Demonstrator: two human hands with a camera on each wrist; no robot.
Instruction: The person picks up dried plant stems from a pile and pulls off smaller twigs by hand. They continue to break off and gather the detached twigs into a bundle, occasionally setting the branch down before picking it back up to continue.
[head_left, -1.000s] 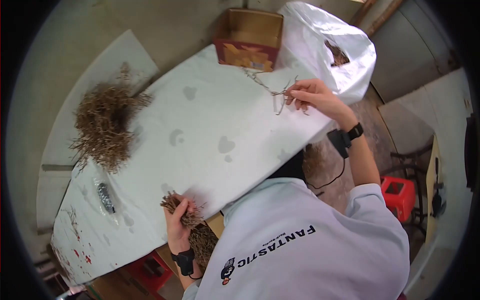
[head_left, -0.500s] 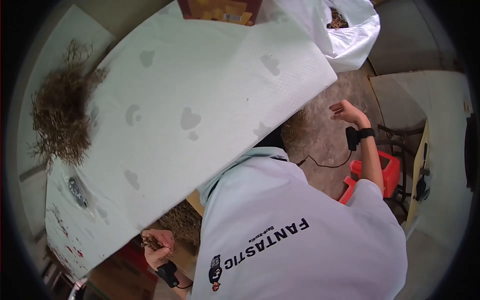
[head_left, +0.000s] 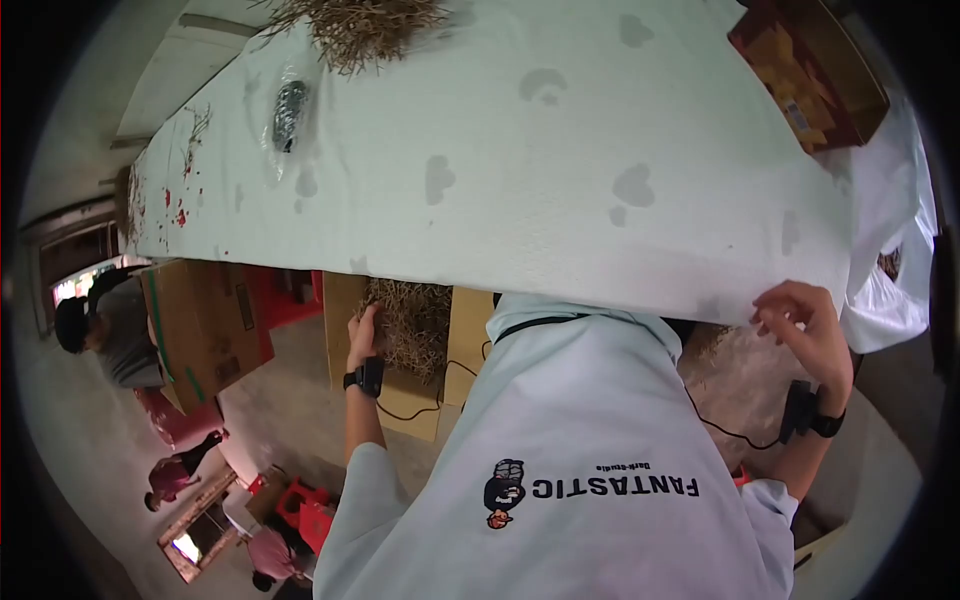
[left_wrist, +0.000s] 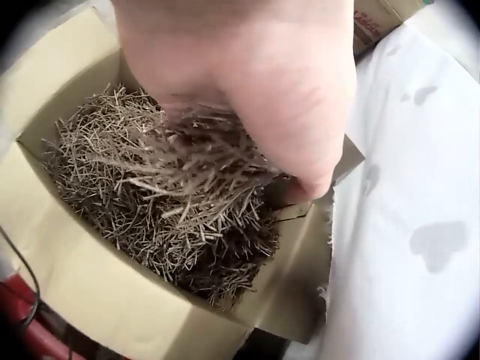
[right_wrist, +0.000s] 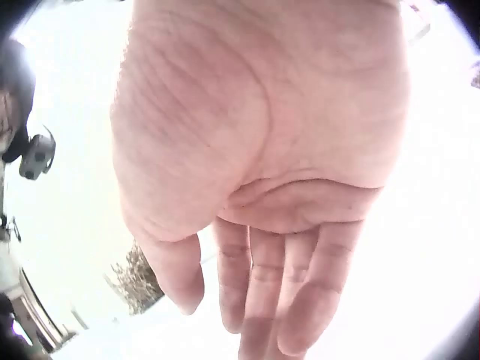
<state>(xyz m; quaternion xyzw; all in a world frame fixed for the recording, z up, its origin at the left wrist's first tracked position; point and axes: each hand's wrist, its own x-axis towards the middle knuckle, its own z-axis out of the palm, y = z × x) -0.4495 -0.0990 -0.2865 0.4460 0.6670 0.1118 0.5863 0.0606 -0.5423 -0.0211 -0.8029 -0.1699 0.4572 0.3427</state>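
Observation:
My left hand (head_left: 363,338) is low over an open cardboard box (left_wrist: 67,277) beside the table. Its fingers grip a bunch of dry brown twigs (left_wrist: 206,161), whose cut ends fan out below the palm. Short pieces of the same twigs (left_wrist: 112,199) fill much of the box under the hand. The left fingertips are mostly hidden behind the palm. At the table's front edge hangs my right hand (head_left: 805,325), its fingers (right_wrist: 262,289) loosely extended and holding nothing.
On the white-covered table (head_left: 520,200) lie a big twig pile (head_left: 370,30) and a plastic-wrapped dark packet (head_left: 290,115). A red-brown carton (head_left: 800,90) and a white plastic bag (head_left: 885,300) are at the right. People (head_left: 120,330) and a large cardboard box (head_left: 210,320) appear at the left.
The right hand has let go of a thin branched twig and come back from the table. The left hand has carried its bunch from the table's edge to the box. The view has turned left.

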